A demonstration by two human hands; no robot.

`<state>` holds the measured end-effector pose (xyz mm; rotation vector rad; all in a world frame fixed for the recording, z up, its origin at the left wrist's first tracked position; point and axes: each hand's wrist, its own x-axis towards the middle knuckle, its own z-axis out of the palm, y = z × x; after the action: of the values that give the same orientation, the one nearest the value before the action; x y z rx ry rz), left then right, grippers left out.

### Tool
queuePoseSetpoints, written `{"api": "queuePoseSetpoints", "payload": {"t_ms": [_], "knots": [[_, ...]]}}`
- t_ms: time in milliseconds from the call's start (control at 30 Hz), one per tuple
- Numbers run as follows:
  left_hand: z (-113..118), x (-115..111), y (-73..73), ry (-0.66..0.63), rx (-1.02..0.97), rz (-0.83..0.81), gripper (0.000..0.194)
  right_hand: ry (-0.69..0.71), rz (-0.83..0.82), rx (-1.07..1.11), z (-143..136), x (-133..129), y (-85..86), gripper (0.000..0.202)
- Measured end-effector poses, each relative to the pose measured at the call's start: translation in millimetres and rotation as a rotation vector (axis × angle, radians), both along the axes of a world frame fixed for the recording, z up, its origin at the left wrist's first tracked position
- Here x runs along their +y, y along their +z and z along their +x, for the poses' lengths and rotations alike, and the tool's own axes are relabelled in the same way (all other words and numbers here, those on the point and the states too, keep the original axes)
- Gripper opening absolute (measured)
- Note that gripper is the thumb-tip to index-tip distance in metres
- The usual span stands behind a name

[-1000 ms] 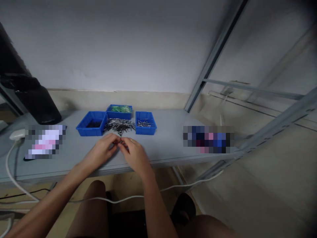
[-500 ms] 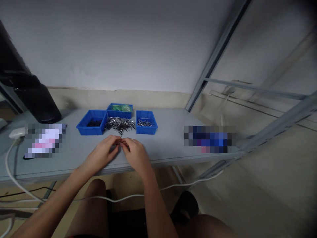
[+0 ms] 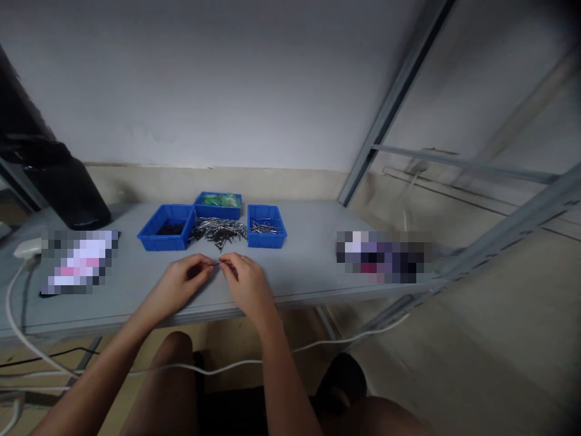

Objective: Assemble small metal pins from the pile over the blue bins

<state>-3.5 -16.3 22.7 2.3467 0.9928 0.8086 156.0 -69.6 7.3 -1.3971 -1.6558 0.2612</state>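
Note:
Just in front of the pile of thin metal pins, my left hand pinches a thin dark pin between thumb and fingers. The pin's other end reaches the closed fingertips of my right hand, a short gap from the left. The fingers cover most of it. Some pins in the pile have dark ends. A blue bin on the left contains small dark pieces. More thin metal pins lie in the blue bin to the right.
Behind the pile, another blue bin contains green and clear plastic. A black bottle and a blurred-out phone-like object with a white cable are at left. Another blurred object lies right, near a metal frame post.
My left hand has drawn slightly left, so a small gap with the thin pin now shows between the fingertips. The right hand has barely moved. The view has shifted slightly.

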Motion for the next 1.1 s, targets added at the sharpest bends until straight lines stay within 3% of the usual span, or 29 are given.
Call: {"api": "queuePoseSetpoints", "payload": {"t_ms": [500,1100], "knots": [[1.4,-5.0,-2.8,0.016,0.102,0.143,0.022,0.039,-0.03,0.059,1.5,2.1,-2.9,0.015],[1.0,-6.4,-2.8,0.002,0.126,0.133,0.023,0.022,-0.031,0.035,0.6,-0.2,-0.3,0.016]]}}
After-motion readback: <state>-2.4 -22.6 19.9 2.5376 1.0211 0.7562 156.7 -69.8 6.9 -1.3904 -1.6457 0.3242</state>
